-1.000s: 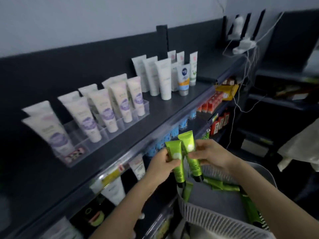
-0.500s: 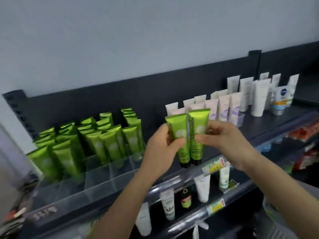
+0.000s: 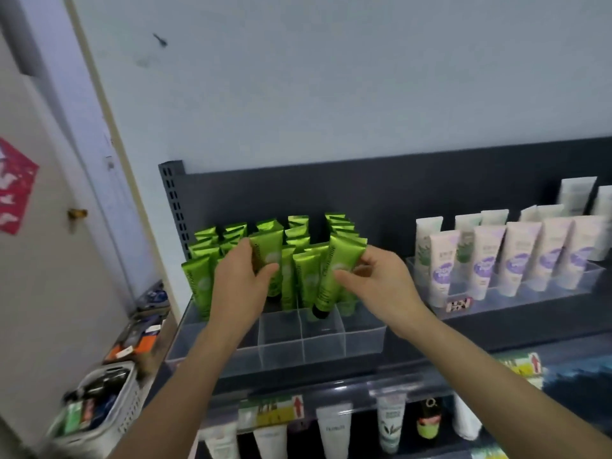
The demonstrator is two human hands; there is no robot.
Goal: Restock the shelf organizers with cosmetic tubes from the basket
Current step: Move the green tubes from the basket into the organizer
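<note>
A clear divided organizer [image 3: 364, 339] sits on the dark top shelf, its back rows packed with upright green tubes [image 3: 299, 233] and its front cells bare. My left hand [image 3: 240, 286] grips one green tube [image 3: 266, 250] upright over the left-middle cells. My right hand [image 3: 381, 283] pinches a second green tube [image 3: 334, 270], tilted, its black cap [image 3: 319, 313] dipping into a middle cell. The basket I drew these from is out of view.
A second clear organizer [image 3: 496, 303] with white and lilac tubes stands to the right. Lower shelf holds white tubes [image 3: 334, 432] and price tags [image 3: 271, 409]. A white basket [image 3: 122, 415] of mixed items sits low left beside a door [image 3: 39, 260].
The view swung left from the basket to the green organizer. Both hands carried the two tubes up and apart, and the right tube's cap now reaches into a cell.
</note>
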